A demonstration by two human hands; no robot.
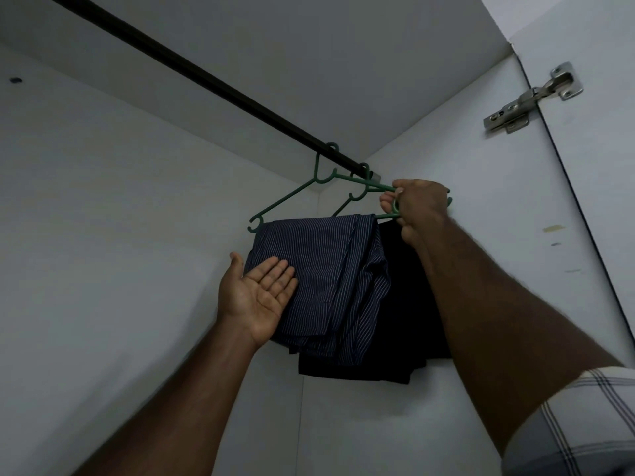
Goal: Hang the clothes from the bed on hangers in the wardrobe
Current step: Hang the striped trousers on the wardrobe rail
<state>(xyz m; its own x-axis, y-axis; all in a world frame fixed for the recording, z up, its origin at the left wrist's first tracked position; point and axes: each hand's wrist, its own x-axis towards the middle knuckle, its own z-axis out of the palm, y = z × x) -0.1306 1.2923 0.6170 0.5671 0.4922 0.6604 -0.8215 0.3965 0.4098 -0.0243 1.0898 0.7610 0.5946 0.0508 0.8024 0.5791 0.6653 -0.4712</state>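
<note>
Two green plastic hangers hang from the dark wardrobe rail (192, 68) near its right end. The nearer green hanger (285, 199) carries a folded navy pinstriped garment (330, 280). Behind it a plain black garment (405, 324) hangs on the second hanger (357, 195). My right hand (417, 207) grips the right ends of the hangers, fingers curled round the green plastic. My left hand (259, 293) is flat, palm up, with its fingers resting against the left side of the pinstriped garment.
White wardrobe walls enclose the space: back wall (120, 235), top panel (309, 63) and right side wall (498, 201). A metal door hinge (531, 99) sits at the upper right, beside the open door's edge. The rail's left stretch carries nothing.
</note>
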